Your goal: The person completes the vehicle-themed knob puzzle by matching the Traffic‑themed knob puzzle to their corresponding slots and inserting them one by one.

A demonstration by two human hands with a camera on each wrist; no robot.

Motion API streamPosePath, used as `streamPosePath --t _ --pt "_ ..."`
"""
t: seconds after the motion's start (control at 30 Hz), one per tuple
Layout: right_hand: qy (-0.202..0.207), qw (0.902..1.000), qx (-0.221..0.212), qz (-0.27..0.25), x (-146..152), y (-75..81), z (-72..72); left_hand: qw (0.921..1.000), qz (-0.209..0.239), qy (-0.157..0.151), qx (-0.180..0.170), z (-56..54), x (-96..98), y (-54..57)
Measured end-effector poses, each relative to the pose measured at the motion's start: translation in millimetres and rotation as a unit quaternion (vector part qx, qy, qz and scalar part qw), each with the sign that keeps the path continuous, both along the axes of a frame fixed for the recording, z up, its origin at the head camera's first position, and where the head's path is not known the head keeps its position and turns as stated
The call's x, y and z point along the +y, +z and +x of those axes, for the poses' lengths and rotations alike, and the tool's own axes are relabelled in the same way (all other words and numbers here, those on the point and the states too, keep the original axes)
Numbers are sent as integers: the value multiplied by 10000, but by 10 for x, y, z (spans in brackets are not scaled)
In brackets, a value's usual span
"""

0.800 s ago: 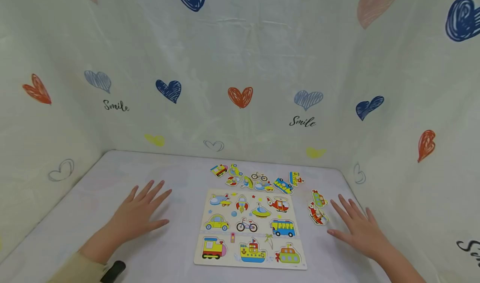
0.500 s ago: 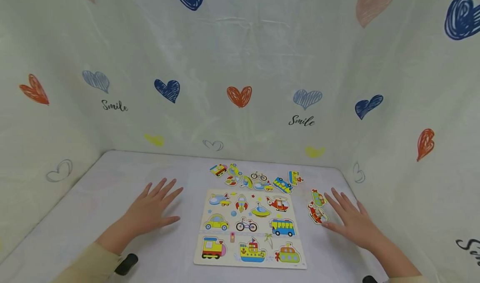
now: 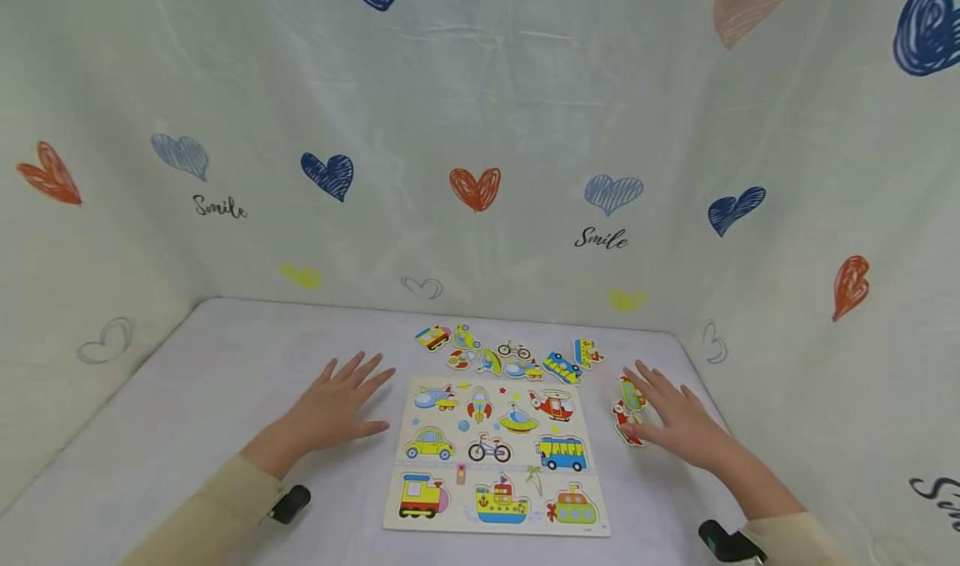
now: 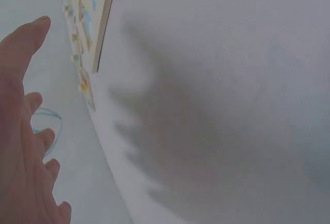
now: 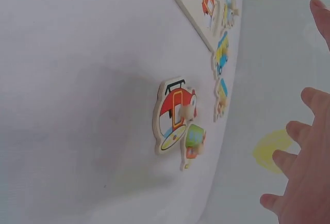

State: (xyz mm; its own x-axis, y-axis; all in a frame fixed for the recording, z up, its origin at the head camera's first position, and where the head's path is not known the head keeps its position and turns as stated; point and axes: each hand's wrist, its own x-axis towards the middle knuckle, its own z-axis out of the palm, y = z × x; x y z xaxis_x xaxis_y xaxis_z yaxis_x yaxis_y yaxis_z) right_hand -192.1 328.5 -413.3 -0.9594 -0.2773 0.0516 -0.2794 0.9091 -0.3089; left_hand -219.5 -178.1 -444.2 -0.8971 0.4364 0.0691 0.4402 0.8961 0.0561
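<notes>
A wooden puzzle board (image 3: 465, 466) printed with vehicles lies flat on the white table. My left hand (image 3: 330, 412) hovers left of it, fingers spread and holding nothing; its shadow falls on the table in the left wrist view. On the other side, my right hand (image 3: 678, 420) hovers with straight fingers over two loose pieces, a red helicopter piece (image 5: 175, 113) and a green submarine piece (image 5: 194, 137). Both pieces have small knobs. In the right wrist view a gap shows between that hand and the pieces.
Several more loose pieces lie behind the board, among them a bus piece (image 3: 562, 368), a ship piece (image 3: 587, 353), a bicycle piece (image 3: 513, 349) and a train piece (image 3: 433, 338). A heart-printed curtain (image 3: 525, 132) stands around the table's back and sides.
Both hands have moved inward, the left one rightward towards the board, the right one leftward over the helicopter and submarine pieces. The pieces and board stay in place; the head view shifts slightly.
</notes>
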Motion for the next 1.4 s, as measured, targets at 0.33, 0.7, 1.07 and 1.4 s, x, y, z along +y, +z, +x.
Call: streamPosePath --t 0.33,0.7,1.07,1.4 --pt "104 9986 -237 -457 -171 40 -284 9979 459 -93 -440 -184 141 -123" --pt "-203 9891 -912 -1141 -591 -165 -652 9959 444 -167 -765 -391 244 -218" --pt "-252 9816 -1197 -1466 -919 -445 -955 9925 341 -89 -1175 -476 275 -327" --pt "-284 9821 -1207 -1421 -1119 -555 -1180 9914 189 -72 -1291 -476 284 -329"
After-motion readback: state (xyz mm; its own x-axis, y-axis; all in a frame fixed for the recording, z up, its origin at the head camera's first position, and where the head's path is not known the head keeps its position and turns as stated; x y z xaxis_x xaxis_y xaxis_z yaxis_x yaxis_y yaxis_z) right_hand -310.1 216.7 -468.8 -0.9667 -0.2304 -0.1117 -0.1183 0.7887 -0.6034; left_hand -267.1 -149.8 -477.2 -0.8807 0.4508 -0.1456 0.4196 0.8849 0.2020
